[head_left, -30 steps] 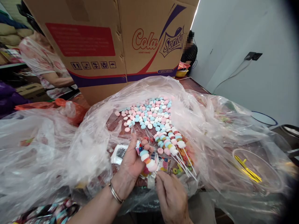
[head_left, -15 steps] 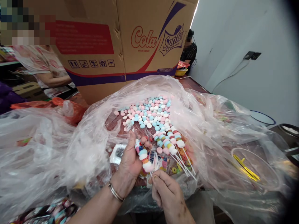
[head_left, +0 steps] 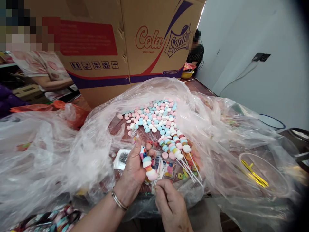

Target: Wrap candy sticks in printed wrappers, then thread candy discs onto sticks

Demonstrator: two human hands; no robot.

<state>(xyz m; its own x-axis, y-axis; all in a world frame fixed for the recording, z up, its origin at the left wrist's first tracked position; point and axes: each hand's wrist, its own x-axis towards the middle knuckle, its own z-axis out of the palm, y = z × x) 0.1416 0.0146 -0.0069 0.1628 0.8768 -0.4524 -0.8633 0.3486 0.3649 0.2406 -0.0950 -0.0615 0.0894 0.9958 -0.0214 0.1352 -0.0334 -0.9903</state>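
Note:
A candy skewer [head_left: 148,167] of blue, white, orange and pink pieces slants across my left palm, its upper end in a printed clear wrapper. My left hand [head_left: 133,166] is closed around its upper part. Just below the lowest piece, my right hand [head_left: 171,202] pinches the stick end between thumb and forefinger. To the right lie several finished candy skewers [head_left: 174,145], sticks toward me. Behind my hands spreads a heap of pink, blue and white candies [head_left: 156,112]. Printed wrappers [head_left: 167,169] and gummy rings [head_left: 183,174] lie near my right hand.
Clear plastic sheeting [head_left: 94,148] rings the work area. A large cardboard box [head_left: 101,87] stands behind it. Gold twist ties [head_left: 254,174] lie in a clear tub at right. A white packet [head_left: 118,161] sits left of my hand. Two other people are beyond the box.
The lower end of the skewer has swung slightly left and turned more upright. My right hand has shifted a little left with the stick.

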